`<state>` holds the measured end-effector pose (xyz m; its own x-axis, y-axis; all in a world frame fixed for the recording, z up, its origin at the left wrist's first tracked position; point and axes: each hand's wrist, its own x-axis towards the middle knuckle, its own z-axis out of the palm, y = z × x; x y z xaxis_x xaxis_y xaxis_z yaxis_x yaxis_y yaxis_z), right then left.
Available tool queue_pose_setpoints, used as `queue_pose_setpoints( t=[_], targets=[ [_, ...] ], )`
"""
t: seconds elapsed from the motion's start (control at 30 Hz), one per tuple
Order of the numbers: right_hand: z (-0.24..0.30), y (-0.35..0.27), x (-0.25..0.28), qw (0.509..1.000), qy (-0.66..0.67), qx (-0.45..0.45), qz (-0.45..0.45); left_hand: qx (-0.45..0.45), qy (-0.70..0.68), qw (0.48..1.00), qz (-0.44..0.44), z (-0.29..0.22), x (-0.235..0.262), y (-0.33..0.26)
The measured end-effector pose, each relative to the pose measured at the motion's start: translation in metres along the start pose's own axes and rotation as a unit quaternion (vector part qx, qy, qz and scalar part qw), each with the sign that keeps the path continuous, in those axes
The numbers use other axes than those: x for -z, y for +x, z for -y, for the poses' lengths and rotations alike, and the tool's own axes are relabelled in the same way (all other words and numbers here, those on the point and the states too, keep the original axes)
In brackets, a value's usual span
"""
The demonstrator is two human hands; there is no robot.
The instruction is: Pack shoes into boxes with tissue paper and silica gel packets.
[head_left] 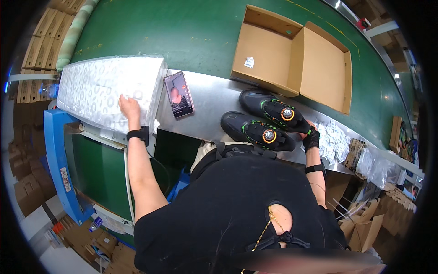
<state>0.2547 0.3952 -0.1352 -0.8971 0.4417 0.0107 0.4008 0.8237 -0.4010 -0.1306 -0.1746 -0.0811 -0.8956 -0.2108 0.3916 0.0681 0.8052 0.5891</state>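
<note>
A pair of black cycling shoes with green trim and orange-ringed dials lies side by side on the metal bench strip: a far shoe [262, 107] and a near shoe [244, 129]. My right hand [311, 136], in a black glove with bare fingers, grips the far shoe at its heel end; the shoe hides part of those fingers. Over to the left, my bare left hand [130, 108] rests its slightly bent fingers on a stack of white patterned wrapping paper [98, 86] in clear plastic. Its fingers look apart, with nothing held.
An open cardboard shoebox [269, 48] stands beyond the shoes on the green table [191, 27]. A phone [179, 95] lies beside the paper stack. Small white paper slips [332, 141] are heaped right of my right hand. A blue frame [61, 164] stands at left.
</note>
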Motion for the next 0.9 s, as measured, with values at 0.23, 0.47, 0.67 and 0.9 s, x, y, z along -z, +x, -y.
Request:
queue_pose_setpoints(
  t=[0.23, 0.47, 0.67, 0.9],
  targets=[
    [0.006, -0.001, -0.021, 0.791, 0.525, -0.291, -0.116, 0.072, 0.259, 0.920, 0.286, -0.038, 0.029, -0.003],
    [-0.022, -0.005, -0.039, 0.819, 0.514, -0.228, -0.111, 0.079, 0.294, 0.911, 0.278, -0.045, 0.025, -0.005],
    [-0.002, -0.001, -0.026, 0.697, 0.617, -0.339, -0.137, -0.005, 0.371, 0.907, 0.199, -0.050, 0.016, -0.015],
    [0.032, 0.017, 0.026, 0.830, 0.464, -0.269, -0.148, 0.053, 0.239, 0.969, 0.027, -0.042, 0.063, 0.020]
  ],
)
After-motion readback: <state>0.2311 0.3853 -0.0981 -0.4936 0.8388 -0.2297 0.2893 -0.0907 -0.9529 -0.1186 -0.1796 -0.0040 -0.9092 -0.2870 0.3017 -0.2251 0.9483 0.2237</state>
